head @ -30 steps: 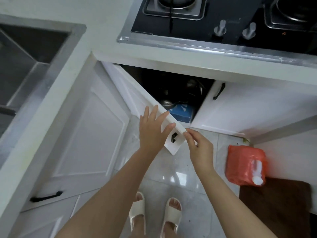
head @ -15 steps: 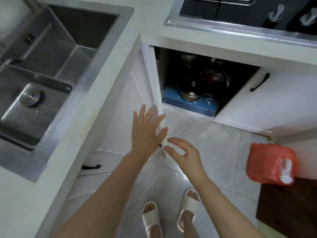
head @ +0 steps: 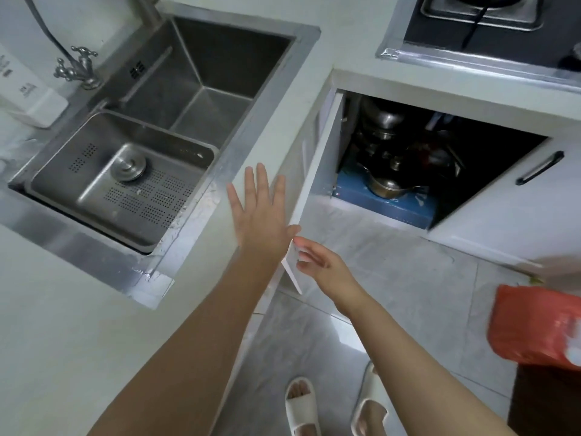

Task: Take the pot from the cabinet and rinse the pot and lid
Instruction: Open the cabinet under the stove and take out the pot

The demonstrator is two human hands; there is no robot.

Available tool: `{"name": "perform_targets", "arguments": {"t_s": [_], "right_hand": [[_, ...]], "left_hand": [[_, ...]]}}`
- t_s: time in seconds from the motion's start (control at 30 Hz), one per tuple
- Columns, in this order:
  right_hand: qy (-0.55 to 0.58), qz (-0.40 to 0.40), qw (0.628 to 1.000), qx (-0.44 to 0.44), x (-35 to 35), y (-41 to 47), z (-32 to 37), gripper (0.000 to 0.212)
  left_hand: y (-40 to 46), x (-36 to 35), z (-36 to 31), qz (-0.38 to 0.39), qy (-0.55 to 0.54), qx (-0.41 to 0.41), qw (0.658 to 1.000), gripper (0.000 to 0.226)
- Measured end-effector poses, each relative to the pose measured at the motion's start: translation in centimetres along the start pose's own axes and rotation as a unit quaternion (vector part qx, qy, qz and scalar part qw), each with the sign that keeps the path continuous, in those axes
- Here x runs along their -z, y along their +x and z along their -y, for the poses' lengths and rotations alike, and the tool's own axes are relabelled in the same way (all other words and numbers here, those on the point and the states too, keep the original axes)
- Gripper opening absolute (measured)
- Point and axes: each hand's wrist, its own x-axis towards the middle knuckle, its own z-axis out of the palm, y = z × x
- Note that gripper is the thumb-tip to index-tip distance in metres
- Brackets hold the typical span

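The white cabinet door [head: 317, 171] under the counter stands swung wide, edge-on to me. Inside the dark cabinet a steel pot with its lid [head: 388, 185] sits on a blue box [head: 390, 209], with more metal cookware stacked behind it. My left hand [head: 261, 215] lies flat with straight fingers against the door's outer face. My right hand [head: 317, 262] has relaxed fingers touching the door's lower edge, gripping nothing. Both hands are well short of the pot.
A steel sink [head: 201, 89] with a drain basket and faucet [head: 78, 66] is set in the white counter at left. A gas hob [head: 490, 33] is at top right. A second cabinet door [head: 515, 209] hangs open. A red bag [head: 534, 328] lies on the tiled floor.
The door swung further open toward the sink cabinets, my left hand flat against it throughout. My right hand let go of its edge. The view shifted left, revealing the sink.
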Motion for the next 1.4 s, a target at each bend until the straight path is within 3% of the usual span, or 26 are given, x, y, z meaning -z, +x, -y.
{"name": "perform_targets", "arguments": {"t_s": [0.23,0.47,0.7,0.83,1.0,1.4], "right_hand": [[-0.010,-0.035,0.999,-0.007,-0.5,1.0,0.7,0.042],[-0.003,-0.070,0.997,-0.012,2.3,1.2,0.5,0.038],[-0.021,-0.107,0.994,-0.020,7.5,1.4,0.1,0.032],[-0.058,-0.131,0.989,-0.019,11.9,1.2,0.0,0.030],[-0.149,-0.165,0.975,-0.027,18.1,0.9,-0.7,0.036],[-0.187,-0.204,0.958,-0.077,27.3,4.4,-3.5,0.038]], "left_hand": [[0.5,-0.3,1.3,-0.015,-0.019,0.036,0.999,0.100],[0.7,0.1,0.9,-0.007,-0.042,0.027,0.999,0.086],[0.2,0.6,-4.0,-0.055,-0.108,-0.062,0.991,0.062],[0.3,-0.5,-9.1,0.061,-0.185,-0.044,0.980,0.062],[0.8,-2.6,-14.9,0.192,-0.298,0.027,0.935,0.061],[6.0,-7.6,-23.4,0.284,-0.388,0.095,0.871,0.056]]}}
